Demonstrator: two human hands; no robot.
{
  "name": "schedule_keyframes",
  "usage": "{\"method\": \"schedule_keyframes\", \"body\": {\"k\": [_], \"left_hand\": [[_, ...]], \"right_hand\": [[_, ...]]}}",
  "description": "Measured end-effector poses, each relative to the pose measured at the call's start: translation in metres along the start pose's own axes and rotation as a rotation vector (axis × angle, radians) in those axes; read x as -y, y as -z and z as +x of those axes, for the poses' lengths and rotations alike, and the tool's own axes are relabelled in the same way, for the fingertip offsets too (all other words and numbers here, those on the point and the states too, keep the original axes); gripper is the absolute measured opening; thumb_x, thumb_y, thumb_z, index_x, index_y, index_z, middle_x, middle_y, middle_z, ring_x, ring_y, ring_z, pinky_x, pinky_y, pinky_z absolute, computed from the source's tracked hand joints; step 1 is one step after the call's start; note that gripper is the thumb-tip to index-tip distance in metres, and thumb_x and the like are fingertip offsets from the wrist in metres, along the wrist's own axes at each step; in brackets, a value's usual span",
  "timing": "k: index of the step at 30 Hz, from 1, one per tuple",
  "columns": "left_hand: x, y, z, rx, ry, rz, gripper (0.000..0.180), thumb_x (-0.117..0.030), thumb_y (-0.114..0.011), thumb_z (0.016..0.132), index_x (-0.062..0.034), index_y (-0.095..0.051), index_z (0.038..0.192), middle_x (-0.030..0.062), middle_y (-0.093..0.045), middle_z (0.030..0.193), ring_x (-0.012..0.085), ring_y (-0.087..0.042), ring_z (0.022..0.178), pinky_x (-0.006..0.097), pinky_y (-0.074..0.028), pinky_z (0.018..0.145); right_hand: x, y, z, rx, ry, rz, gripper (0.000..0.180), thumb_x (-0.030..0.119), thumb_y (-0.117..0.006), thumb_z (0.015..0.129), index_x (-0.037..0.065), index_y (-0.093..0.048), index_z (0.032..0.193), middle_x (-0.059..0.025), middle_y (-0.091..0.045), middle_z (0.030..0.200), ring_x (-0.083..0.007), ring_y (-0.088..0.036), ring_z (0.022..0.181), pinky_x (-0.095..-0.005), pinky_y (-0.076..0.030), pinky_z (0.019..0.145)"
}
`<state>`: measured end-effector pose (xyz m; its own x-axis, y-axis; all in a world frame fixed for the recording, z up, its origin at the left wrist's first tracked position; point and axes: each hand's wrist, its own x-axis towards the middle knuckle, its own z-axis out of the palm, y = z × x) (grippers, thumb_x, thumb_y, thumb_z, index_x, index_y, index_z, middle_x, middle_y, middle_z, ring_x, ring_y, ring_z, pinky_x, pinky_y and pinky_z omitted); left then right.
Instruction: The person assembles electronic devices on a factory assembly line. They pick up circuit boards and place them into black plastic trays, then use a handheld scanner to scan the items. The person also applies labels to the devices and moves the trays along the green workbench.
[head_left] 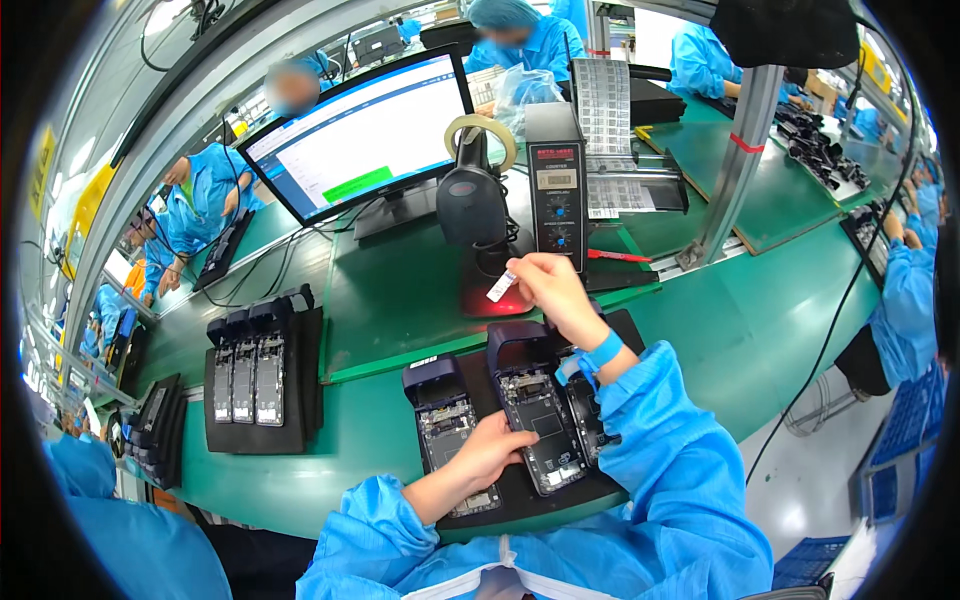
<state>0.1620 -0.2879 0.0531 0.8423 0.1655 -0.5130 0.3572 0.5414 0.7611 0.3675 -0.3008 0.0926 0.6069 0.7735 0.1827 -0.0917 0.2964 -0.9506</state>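
Pinched between the thumb and finger of my right hand (553, 292) is a small white label (501, 286) with dark print. It is held in front of a black handheld scanner (474, 205) on a stand, above a red glow. My left hand (490, 447) grips the left edge of an opened handheld device (541, 425), its thumb lying on the dark inner face and its other fingers partly hidden. This device has a bulky dark head at its far end. Similar devices lie on either side: one at the left (445, 425), another partly behind my right sleeve (590, 410). A black foam mat (535, 505) lies under them.
More opened devices (243, 375) rest on black foam at the left. A monitor (360, 130), tape roll (500, 130), label machine (557, 180) with a printed label strip (603, 100), and red pen (618, 256) stand or lie behind. A metal post (735, 170) rises at the right. Co-workers sit around.
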Motion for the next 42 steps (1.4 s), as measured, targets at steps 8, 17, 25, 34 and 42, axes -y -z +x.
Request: {"method": "schedule_keyframes", "body": {"k": [8, 17, 25, 34, 42], "left_hand": [[-0.072, 0.028, 0.015, -0.122, -0.530, -0.547, 0.024, 0.002, -0.047, 0.077, 0.0034, -0.049, 0.101, 0.0118, -0.055, 0.103, 0.0226, -0.051, 0.100, 0.036, -0.039, 0.092], [-0.114, 0.052, 0.073, -0.184, -0.686, -0.692, 0.006, 0.002, -0.050, 0.079, 0.0003, -0.052, 0.085, 0.0087, -0.055, 0.086, 0.0188, -0.054, 0.083, 0.035, -0.045, 0.082], [-0.095, 0.038, 0.045, -0.263, -0.750, -0.650, 0.022, -0.007, -0.048, 0.084, -0.0010, -0.048, 0.105, 0.0105, -0.053, 0.104, 0.0213, -0.050, 0.098, 0.036, -0.039, 0.091], [-0.002, 0.011, -0.010, -0.553, -0.763, 0.436, 0.024, -0.017, -0.055, 0.082, 0.0017, -0.056, 0.096, 0.0099, -0.061, 0.081, 0.0134, -0.055, 0.074, 0.029, -0.044, 0.068], [0.011, 0.009, -0.012, -0.526, -0.837, 0.466, 0.016, -0.013, -0.053, 0.083, -0.0015, -0.056, 0.093, 0.0071, -0.059, 0.072, 0.0132, -0.054, 0.066, 0.029, -0.043, 0.059]], "right_hand": [[0.086, 0.019, -0.048, -0.289, 0.588, 0.076, 0.027, 0.016, -0.047, 0.083, 0.005, -0.045, 0.058, 0.0025, -0.041, 0.056, -0.0036, -0.030, 0.048, -0.0214, -0.021, 0.043], [0.109, 0.011, -0.071, -0.242, 0.695, 0.136, 0.033, 0.020, -0.048, 0.082, 0.007, -0.031, 0.056, -0.0018, -0.033, 0.053, -0.0087, -0.028, 0.050, -0.0242, -0.018, 0.045], [0.107, -0.005, -0.075, -0.063, 0.557, 0.040, 0.017, 0.010, -0.058, 0.073, 0.005, -0.043, 0.080, -0.0028, -0.042, 0.081, -0.0089, -0.039, 0.068, -0.0209, -0.035, 0.063], [0.070, -0.064, -0.094, 0.250, 0.447, -0.150, 0.034, 0.012, -0.070, 0.069, 0.002, -0.047, 0.092, -0.0158, -0.034, 0.123, -0.0270, -0.037, 0.116, -0.0366, -0.034, 0.094], [0.061, -0.072, -0.096, 0.176, 0.366, -0.117, 0.023, 0.009, -0.068, 0.070, 0.001, -0.051, 0.084, -0.0139, -0.037, 0.118, -0.0216, -0.042, 0.107, -0.0339, -0.037, 0.089]]}}
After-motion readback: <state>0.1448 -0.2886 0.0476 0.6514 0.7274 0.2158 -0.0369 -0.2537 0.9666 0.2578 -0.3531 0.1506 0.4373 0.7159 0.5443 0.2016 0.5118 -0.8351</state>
